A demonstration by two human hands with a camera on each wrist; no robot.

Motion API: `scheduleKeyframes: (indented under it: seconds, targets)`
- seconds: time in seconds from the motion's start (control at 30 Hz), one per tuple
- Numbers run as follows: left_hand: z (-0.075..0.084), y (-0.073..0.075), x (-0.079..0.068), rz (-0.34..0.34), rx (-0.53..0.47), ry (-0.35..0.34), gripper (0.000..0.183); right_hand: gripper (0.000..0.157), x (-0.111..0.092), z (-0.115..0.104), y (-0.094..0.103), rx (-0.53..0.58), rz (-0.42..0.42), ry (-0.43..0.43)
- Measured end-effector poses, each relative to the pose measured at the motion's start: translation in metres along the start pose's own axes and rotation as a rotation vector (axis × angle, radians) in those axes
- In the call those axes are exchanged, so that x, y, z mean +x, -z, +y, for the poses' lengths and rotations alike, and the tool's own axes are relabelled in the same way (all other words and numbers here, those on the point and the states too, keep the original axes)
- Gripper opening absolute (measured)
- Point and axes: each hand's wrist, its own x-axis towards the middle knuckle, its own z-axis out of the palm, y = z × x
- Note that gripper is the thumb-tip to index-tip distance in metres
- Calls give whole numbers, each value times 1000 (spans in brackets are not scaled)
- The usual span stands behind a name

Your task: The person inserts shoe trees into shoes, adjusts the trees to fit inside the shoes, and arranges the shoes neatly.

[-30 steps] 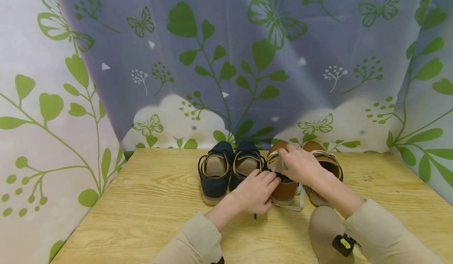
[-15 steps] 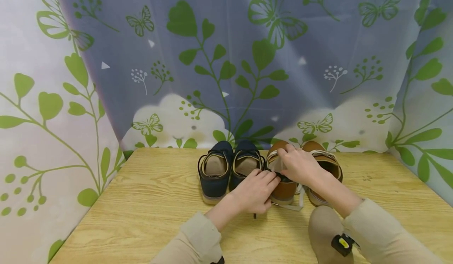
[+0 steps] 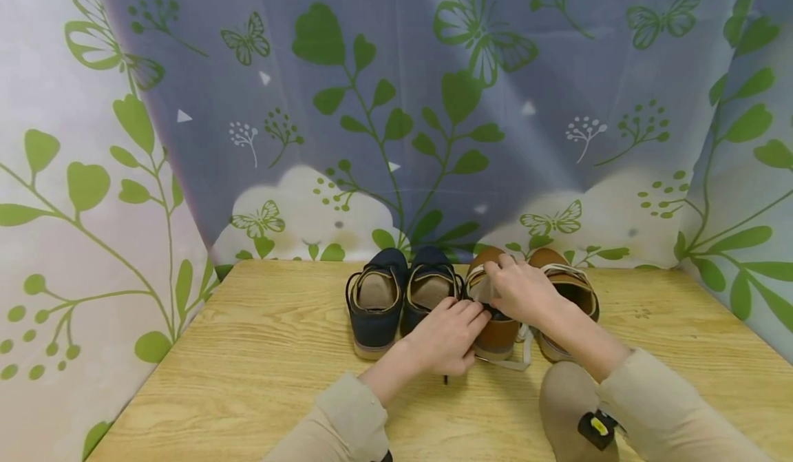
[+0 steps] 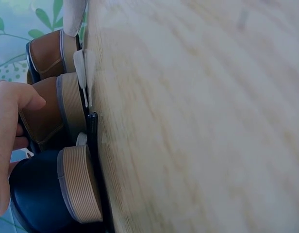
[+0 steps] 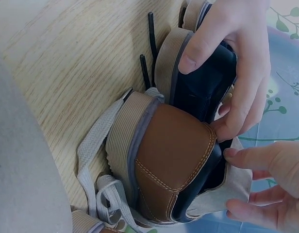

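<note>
My left hand grips the heel collar of the left brown shoe, its fingers bent over the edge. The thumb hangs beside the shoe's heel. In that shoe's opening, my right hand pinches a beige insole that slants out of it; its lower part is hidden inside. The right brown shoe stands alongside, with a dark interior. Pale flat laces trail from the brown pair down to the wooden table.
Two navy shoes with beige insoles inside stand left of the brown pair, their dark laces loose. A beige insole-shaped piece is near the right wrist. Behind the table hangs a leaf-and-butterfly-patterned curtain.
</note>
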Motion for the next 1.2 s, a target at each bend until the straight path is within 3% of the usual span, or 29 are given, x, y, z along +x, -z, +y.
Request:
scheduleKeyframes:
  seconds: [1.2]
  targets:
    - [1,0,-1,-25,-22,5,58,43,5,1,-13,-59,-12,-6]
